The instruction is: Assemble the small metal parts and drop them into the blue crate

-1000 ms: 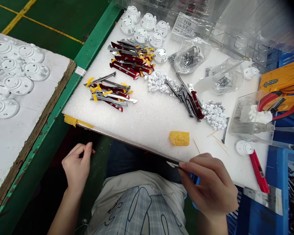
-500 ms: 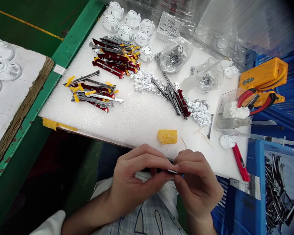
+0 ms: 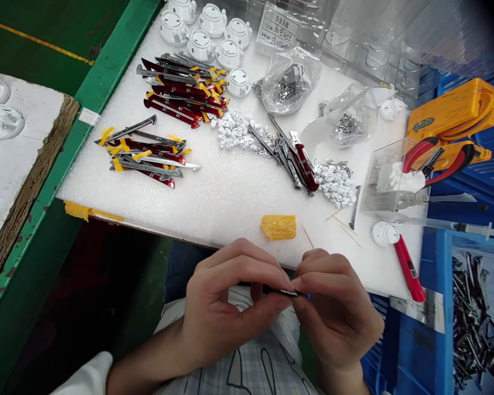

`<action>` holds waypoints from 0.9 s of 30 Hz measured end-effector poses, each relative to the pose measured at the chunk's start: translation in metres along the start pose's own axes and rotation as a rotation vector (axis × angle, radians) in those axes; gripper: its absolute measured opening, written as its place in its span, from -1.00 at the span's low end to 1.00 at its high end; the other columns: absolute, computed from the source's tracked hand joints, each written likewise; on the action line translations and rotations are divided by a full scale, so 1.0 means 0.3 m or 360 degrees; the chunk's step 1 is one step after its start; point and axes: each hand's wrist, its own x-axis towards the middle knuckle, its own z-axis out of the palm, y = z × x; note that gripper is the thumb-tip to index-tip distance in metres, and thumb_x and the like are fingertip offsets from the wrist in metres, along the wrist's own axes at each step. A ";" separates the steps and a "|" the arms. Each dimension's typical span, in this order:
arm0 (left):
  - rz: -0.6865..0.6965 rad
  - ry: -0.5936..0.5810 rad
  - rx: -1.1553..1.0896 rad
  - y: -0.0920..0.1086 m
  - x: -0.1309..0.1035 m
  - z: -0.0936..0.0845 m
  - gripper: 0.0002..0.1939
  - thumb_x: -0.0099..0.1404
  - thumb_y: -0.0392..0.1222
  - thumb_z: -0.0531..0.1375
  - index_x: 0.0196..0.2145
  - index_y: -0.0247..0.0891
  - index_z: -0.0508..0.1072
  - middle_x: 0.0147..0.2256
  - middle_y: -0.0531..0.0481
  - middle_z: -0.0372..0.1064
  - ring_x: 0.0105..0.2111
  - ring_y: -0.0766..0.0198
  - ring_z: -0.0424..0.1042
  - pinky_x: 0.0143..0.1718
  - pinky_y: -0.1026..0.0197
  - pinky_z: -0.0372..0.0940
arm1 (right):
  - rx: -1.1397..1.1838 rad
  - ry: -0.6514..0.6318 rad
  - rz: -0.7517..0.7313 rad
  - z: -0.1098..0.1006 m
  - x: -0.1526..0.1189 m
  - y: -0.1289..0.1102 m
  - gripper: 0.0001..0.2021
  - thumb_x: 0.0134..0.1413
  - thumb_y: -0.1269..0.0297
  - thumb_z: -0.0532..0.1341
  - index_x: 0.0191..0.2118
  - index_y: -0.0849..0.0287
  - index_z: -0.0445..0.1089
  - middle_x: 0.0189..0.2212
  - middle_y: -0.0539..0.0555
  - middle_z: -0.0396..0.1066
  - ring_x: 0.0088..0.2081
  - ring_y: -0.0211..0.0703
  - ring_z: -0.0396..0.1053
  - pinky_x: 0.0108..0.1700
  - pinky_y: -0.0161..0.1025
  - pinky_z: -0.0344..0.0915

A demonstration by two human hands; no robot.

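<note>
Near the front edge of the table, both hands are pinched together over a small, dark, thin piece (image 3: 288, 293) with a shiny edge. Thumb and fingers of my left hand (image 3: 230, 302) grip it, covering most of its length. My right hand (image 3: 335, 307) closes thumb and forefinger on its right end, where a speck of blue shows. The fingers hide the piece's full shape. Just beyond them lies a yellow taped block (image 3: 279, 227), with a thin wooden stick (image 3: 308, 237) to its right.
Taped red and silver blade-like parts (image 3: 144, 156) lie left on white foam (image 3: 214, 192). White cups (image 3: 200, 45) stand behind. Small white pieces (image 3: 335, 184) and bagged metal bits (image 3: 290, 88) sit farther back. Right: pliers (image 3: 422, 156), a red marker-like stick (image 3: 409, 269), a blue bin (image 3: 428, 351).
The view has shifted slightly, so the table things appear displaced. Both hands keep their pinch on the dark piece, and slightly more of its shiny edge shows.
</note>
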 end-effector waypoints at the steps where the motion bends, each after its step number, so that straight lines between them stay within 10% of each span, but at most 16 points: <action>1: 0.0006 0.0006 0.0014 0.000 0.001 0.002 -0.87 0.41 -0.36 0.40 -0.30 -0.21 0.59 -0.40 0.05 0.57 -0.46 0.37 0.53 -0.48 0.40 0.45 | -0.0005 0.0001 0.0006 0.000 -0.001 -0.001 -0.80 0.28 0.52 0.32 -0.04 0.16 0.54 -0.32 0.04 0.47 -0.34 -0.16 0.40 -0.36 -0.12 0.38; 17: 0.0077 0.0078 0.0109 -0.009 0.012 0.027 -0.78 0.23 -0.50 0.27 -0.39 -0.19 0.44 -0.47 0.17 0.39 -0.52 0.44 0.40 -0.53 0.43 0.36 | -0.0003 -0.0016 0.0060 0.011 -0.017 -0.006 -0.76 0.26 0.55 0.33 -0.02 0.15 0.54 -0.31 0.03 0.48 -0.33 -0.17 0.39 -0.33 -0.13 0.41; 27: 0.0026 0.0065 0.0020 -0.016 -0.005 -0.002 -0.85 0.47 -0.15 0.40 -0.29 -0.18 0.61 -0.41 0.07 0.54 -0.47 0.38 0.49 -0.49 0.37 0.42 | -0.0012 0.0010 0.0156 -0.008 -0.030 -0.008 -0.72 0.24 0.55 0.35 0.00 0.09 0.56 -0.28 0.02 0.51 -0.28 -0.16 0.42 -0.27 -0.13 0.42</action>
